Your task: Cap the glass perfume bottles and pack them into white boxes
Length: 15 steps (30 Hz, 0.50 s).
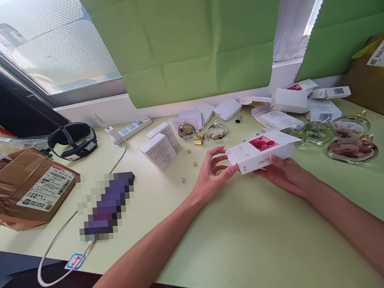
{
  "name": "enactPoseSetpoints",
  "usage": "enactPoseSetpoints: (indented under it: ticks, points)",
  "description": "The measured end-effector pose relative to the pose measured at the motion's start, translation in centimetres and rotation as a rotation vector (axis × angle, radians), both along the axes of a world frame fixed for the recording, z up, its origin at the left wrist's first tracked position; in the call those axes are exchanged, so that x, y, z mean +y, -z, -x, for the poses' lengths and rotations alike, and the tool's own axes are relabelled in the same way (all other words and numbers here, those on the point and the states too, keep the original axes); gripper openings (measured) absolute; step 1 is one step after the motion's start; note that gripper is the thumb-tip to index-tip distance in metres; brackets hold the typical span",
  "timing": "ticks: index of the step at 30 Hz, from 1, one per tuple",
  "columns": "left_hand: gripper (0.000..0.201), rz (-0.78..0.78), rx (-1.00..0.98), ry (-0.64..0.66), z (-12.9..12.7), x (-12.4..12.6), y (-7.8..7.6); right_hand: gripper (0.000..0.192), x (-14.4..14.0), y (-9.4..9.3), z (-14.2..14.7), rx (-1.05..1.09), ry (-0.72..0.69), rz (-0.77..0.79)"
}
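A white carton (242,154) with a red rose picture is held level above the table between both hands. My left hand (212,171) grips its left end, thumb at the lower corner and fingers behind. From the right, my right hand (287,172) holds the carton's near side, its thumb on the front edge and its other fingers underneath. An end flap sticks out at the carton's right. Just beyond its right end are green glass perfume bottles (319,133). Two pink perfume bottles (352,150) lie farther right. The carton's contents cannot be seen.
Two upright white boxes (159,152), gold caps (197,141) and two more bottles (217,131) are beyond my left hand. Opened cartons (290,100) pile by the wall. Leftward are a phone (108,204), cable (53,241), power strip (134,128), headset (72,142) and brown box (25,188).
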<state>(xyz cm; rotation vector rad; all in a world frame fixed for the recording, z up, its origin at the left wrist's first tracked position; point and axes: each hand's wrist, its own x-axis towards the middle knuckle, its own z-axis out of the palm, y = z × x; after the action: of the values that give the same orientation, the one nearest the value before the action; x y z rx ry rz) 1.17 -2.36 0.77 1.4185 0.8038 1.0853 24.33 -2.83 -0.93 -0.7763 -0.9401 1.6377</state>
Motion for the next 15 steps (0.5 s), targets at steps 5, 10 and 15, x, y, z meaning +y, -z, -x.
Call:
enactPoseSetpoints:
  ticks: [5,10,15]
  points:
    - [0.052,0.004,0.016,0.009,0.05,-0.1,-0.25,0.053,-0.03,-0.01,-0.09,0.04,-0.033,-0.002]
    - [0.05,-0.014,0.017,0.008,0.02,-0.08,-0.43,0.047,-0.06,0.39,-0.26,0.061,-0.036,-0.01]
    - [0.05,-0.007,0.031,0.008,0.04,-0.09,-0.53,0.05,0.0,0.62,-0.41,0.048,-0.043,-0.011]
